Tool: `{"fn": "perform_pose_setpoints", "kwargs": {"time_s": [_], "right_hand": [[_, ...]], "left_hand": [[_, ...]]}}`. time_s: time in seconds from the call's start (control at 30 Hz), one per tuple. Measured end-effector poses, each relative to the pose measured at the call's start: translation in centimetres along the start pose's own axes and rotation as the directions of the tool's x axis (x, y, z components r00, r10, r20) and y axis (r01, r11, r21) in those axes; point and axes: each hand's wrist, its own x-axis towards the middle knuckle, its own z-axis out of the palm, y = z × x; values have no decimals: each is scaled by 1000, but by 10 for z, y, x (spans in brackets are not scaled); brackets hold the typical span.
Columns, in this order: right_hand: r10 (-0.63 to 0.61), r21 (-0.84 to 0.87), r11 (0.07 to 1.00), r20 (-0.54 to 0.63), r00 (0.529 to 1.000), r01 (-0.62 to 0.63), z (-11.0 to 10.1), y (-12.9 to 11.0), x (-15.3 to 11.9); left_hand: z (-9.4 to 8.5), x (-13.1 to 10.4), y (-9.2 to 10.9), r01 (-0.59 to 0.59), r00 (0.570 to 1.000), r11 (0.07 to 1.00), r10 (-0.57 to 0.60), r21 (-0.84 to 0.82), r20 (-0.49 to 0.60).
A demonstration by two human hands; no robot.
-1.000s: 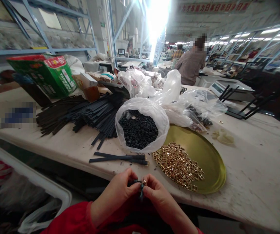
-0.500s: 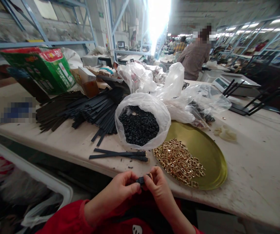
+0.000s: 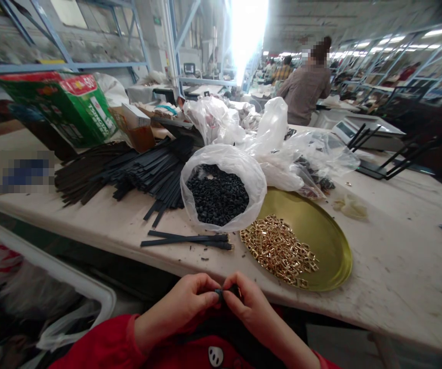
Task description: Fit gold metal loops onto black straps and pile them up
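Closely paired, left hand (image 3: 220, 290) and right hand (image 3: 248, 297) pinch a small dark piece (image 3: 218, 293), mostly hidden, by the near edge of the bench (image 3: 398, 261). Gold buckles (image 3: 280, 251) heaped on brassy tray (image 3: 330, 246) beyond.

Bare hands (image 3: 193, 298); bright red cloth garment (image 3: 196, 353), red fabric sleeves (image 3: 103, 341); rounded white print (image 3: 215, 355), dark spots, on front.

Buckles (image 3: 278, 251) on the tray (image 3: 323, 236), right of a bag (image 3: 256, 192) of, apparently, loops (image 3: 219, 200).
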Motion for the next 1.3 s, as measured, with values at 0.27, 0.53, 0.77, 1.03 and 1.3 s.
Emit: {"fn": "perform_pose_setpoints", "kwargs": {"time_s": [0.27,0.53,0.77,1.03,1.3], "right_hand": [[-121,-27,992,26,992,122,5,3,-9],[-141,-61,989,-38,989,138,10,8,1],[-71,35,997,6,997,71,7,7,7],[46,248,968,-82,996,-24,16,16,21],[-369,-606,773,-191,909,187,-4,18,76]], "left_hand": [[1,1,1,28,999,996,-30,89,24],[-11,9,20,-59,994,978,40,198,102],[-12,16,25,-70,992,980,48,188,117],[-24,18,27,-215,976,827,158,519,153],[-55,65,14,-208,862,397,506,894,-24]]}}
